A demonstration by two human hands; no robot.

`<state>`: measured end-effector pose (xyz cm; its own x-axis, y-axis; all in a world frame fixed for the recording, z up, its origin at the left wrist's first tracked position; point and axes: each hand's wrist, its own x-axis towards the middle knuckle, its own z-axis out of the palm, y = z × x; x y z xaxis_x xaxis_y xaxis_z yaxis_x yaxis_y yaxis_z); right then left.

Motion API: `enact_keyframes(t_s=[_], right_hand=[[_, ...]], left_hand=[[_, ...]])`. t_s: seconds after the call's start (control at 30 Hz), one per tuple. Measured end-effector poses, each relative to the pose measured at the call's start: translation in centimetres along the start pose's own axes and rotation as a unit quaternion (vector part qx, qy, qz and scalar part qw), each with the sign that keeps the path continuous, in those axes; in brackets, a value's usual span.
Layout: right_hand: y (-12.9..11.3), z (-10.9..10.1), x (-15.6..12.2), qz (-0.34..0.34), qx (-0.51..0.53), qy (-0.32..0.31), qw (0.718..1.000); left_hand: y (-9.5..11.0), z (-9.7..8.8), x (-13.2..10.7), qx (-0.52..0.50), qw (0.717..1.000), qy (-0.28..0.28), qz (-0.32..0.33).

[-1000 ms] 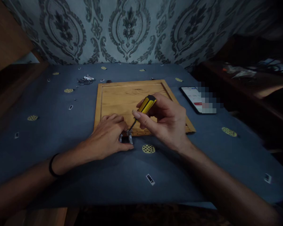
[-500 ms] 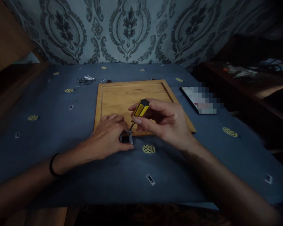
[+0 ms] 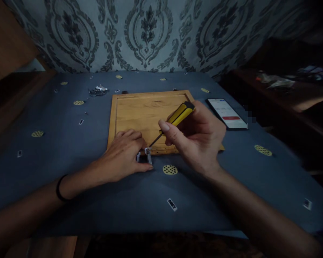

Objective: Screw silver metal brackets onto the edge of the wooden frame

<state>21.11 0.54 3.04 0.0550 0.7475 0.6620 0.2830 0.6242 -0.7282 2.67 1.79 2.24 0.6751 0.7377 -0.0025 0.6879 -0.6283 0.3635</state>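
Observation:
My right hand grips a yellow-and-black screwdriver between thumb and fingers. The tool leans to the right, its thin shaft pointing down and left. Its tip is at or very near a small metal bracket on the near edge of a wooden panel; contact cannot be made out. My left hand pinches that bracket, thumb below and fingers resting on the panel's front edge. The fingers hide part of the bracket. Small dark holes run along the near edge, right of the bracket.
A phone with a lit screen lies right of the panel. Toward the back left sits a small pile of metal parts, with a tiny loose piece nearer. The panel lies on a blue patterned tablecloth. Dark furniture stands to the right.
My right hand has shifted right, tilting the screwdriver from fairly upright to a lower slant. The left hand and the bracket have stayed put. The phone's screen shows more clearly.

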Motion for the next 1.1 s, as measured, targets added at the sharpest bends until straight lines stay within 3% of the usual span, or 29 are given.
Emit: enact_keyframes(t_s=[0.8, 1.1], right_hand=[[0.42, 0.08, -0.26, 0.003, 0.022, -0.071, 0.997], [-0.03, -0.2, -0.41, -0.097, -0.004, -0.131, 0.987]], left_hand=[[-0.22, 0.28, -0.07, -0.01, 1.0, 0.01, 0.001], [-0.16, 0.29, -0.06, -0.009, 1.0, 0.022, 0.011]])
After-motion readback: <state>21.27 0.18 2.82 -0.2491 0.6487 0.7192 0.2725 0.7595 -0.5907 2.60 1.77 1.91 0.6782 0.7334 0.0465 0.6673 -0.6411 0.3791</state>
